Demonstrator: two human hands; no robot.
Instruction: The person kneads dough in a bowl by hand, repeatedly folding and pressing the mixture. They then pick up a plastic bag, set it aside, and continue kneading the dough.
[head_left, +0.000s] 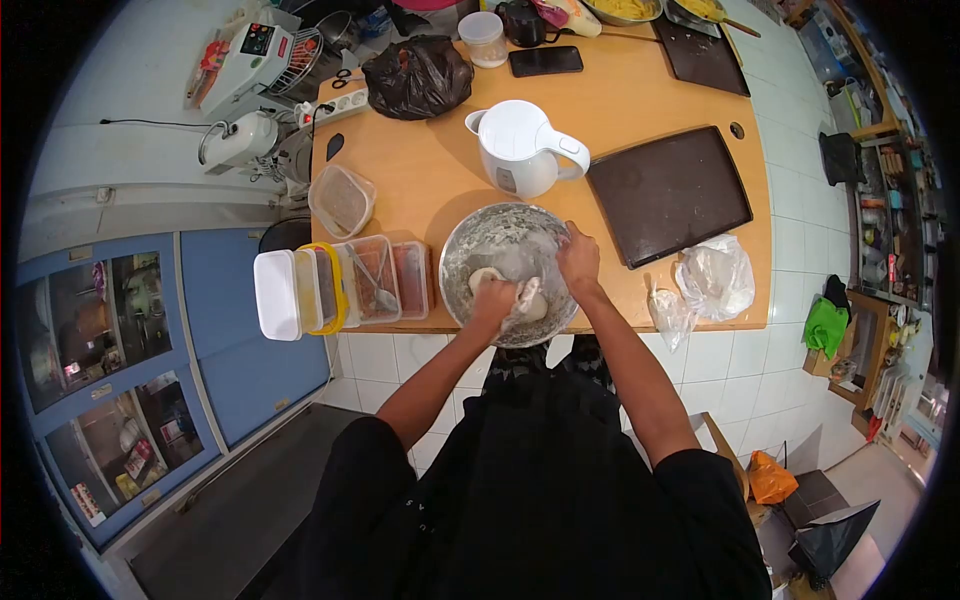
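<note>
A metal mixing bowl (462, 240) stands at the table's front edge, its inner wall smeared with flour and wet dough. Inside it lies a pale lump of dough (532, 308). My left hand (495, 303) reaches into the bowl, its curled fingers pressed into the dough and partly hidden by it. Something whitish and crinkled shows beside that hand, over the dough. On the right side, my right hand (578, 258) grips the bowl's rim with fingers closed around it. Just behind the bowl stands a white electric kettle (520, 150).
Plastic containers (375, 275) line up left of the bowl, one holding a spoon. A dark baking tray (670, 195) lies to the right, with clear plastic bags (715, 280) in front. Farther back are a black plastic bag (418, 78), a phone (546, 61) and a jar (484, 40).
</note>
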